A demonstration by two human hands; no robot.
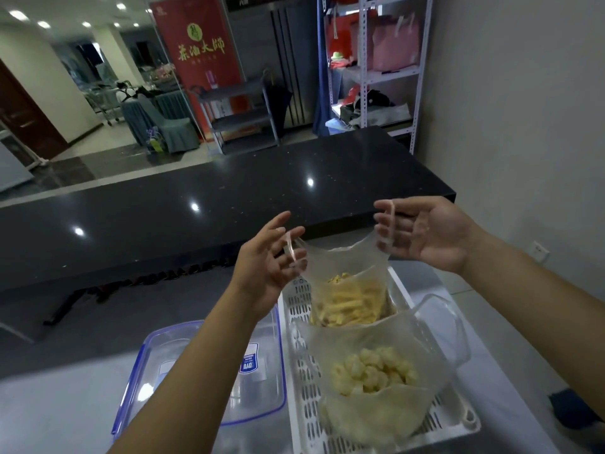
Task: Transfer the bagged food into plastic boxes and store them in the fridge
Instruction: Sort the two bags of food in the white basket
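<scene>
A clear plastic bag of yellow strip-shaped food (350,303) stands in the far end of a white slotted basket (299,326). My left hand (266,260) and my right hand (425,234) each have one of its handle loops hooked over spread fingers, stretching the bag's mouth wide. Nearer me in the same basket sits a second clear bag of pale yellow puffed pieces (373,375), mouth open, untouched. Left of the basket lies a clear plastic box with a blue-clipped lid (183,375), partly hidden by my left forearm.
The basket and box rest on a grey worktop (65,414). Beyond stands a long black stone counter (229,198). Farther back are a tall steel fridge (271,54), a grey trolley (239,116) and a white shelf rack (373,70) by the right wall.
</scene>
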